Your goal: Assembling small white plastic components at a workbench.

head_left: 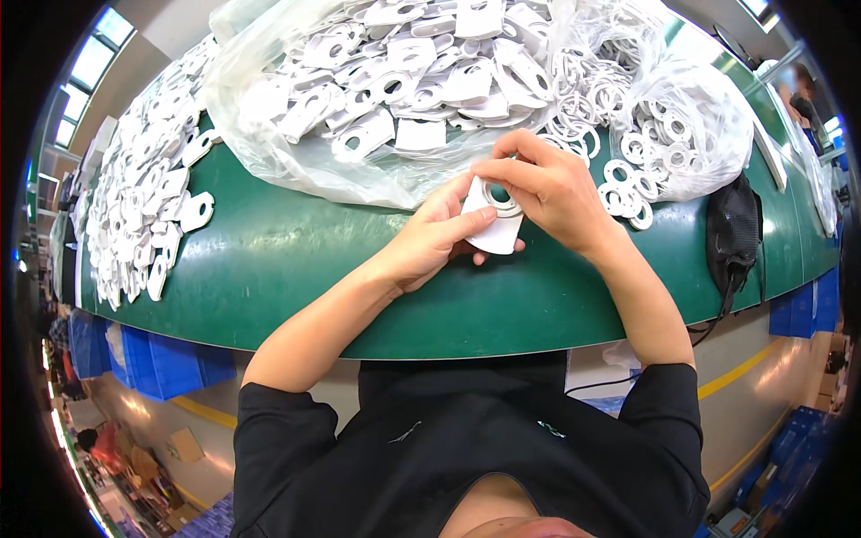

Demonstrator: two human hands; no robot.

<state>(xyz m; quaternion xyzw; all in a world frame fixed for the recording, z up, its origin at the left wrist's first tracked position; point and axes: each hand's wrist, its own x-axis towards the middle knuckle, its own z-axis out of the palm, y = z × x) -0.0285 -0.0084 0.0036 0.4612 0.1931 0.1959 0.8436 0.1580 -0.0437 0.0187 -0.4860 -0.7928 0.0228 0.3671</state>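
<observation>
My left hand [432, 229] grips a white plastic plate [493, 235] with a round hole, its thumb lying across the front and fingertips showing behind the lower edge. A white plastic ring [512, 210] sits around the hole in the plate's upper part. My right hand [558, 190] is closed at the top of the plate, with bent fingers pinching at the ring's edge; its fingertips partly hide the contact. Both hands are held together above the green table [377, 309].
A clear plastic bag [269, 166] of similar white plates lies open behind my hands. To its right, another bag [731, 134] holds white rings, some spilled out. Many loose plates [148, 215] are heaped at the left. A black mesh pouch [734, 235] lies at the right edge.
</observation>
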